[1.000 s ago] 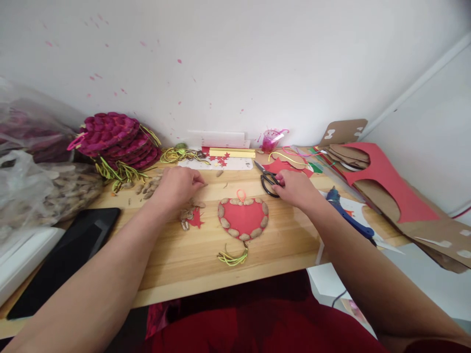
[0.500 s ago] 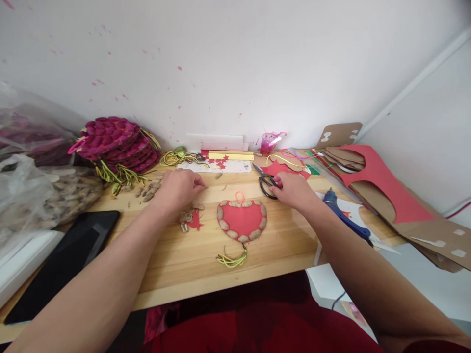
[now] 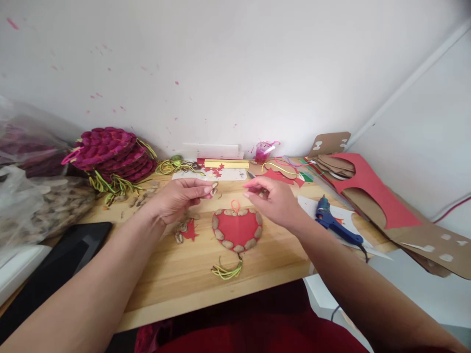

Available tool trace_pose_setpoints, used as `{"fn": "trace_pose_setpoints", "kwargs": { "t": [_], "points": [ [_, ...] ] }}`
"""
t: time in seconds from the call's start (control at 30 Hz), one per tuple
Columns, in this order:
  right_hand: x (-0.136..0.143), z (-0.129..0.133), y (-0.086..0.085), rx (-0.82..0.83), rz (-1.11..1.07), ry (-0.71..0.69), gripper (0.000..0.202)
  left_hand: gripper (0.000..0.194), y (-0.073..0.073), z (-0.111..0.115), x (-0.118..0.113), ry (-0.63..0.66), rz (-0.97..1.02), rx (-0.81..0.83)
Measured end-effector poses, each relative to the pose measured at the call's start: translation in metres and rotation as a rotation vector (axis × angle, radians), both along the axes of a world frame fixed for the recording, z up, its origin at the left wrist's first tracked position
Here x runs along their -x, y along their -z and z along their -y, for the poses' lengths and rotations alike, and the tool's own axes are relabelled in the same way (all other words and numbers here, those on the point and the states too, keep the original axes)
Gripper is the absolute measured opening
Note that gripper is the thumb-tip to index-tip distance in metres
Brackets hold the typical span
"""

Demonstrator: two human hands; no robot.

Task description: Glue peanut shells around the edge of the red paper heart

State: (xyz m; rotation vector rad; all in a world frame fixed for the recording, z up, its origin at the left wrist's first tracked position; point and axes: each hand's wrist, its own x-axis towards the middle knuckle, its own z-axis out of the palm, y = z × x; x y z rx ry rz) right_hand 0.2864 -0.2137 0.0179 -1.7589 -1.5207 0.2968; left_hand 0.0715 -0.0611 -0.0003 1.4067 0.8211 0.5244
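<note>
My left hand pinches a small piece of peanut shell between thumb and fingertips, above the table. To its right, my right hand is held with fingers loosely curled and tips apart; I see nothing gripped in it. Behind and below that hand lie scissors, mostly hidden, with only the blade tip showing. Between and below my hands lies a red heart-shaped piece, edged with whole peanuts. It has an orange loop at the top and a yellow-green yarn tassel at the bottom.
Shell bits and a red scrap lie left of the heart. A blue glue gun rests on paper at right, near cut cardboard. Stacked magenta pieces, a bag of peanuts and a black tablet occupy the left.
My left hand has lifted and turned, showing the shell piece in its fingers. My right hand has left the scissors' handles and moved left, toward the other hand. The view has shifted slightly.
</note>
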Motion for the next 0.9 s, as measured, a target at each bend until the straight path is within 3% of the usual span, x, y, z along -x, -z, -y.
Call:
{"fn": "trace_pose_setpoints", "kwargs": {
  "t": [0.1,0.23,0.47,0.67,0.9],
  "points": [
    [0.022,-0.003,-0.003,-0.114,-0.151,-0.098,0.022,0.038,0.001,0.008,-0.004,0.079,0.085,0.168],
    [0.036,-0.009,-0.002,-0.252,-0.040,-0.159,0.019,0.029,0.003,0.012,-0.006,0.136,0.131,0.234],
    [0.036,-0.010,-0.001,-0.344,0.195,-0.166,0.014,0.025,0.002,0.016,-0.005,0.194,0.119,0.259],
    [0.032,-0.007,-0.001,-0.378,0.381,-0.181,0.015,0.015,0.001,0.020,-0.008,0.245,0.210,0.378],
    [0.029,-0.007,-0.002,-0.446,0.457,-0.222,0.021,0.023,0.001,0.021,-0.009,0.282,0.287,0.451]
  ]
}}
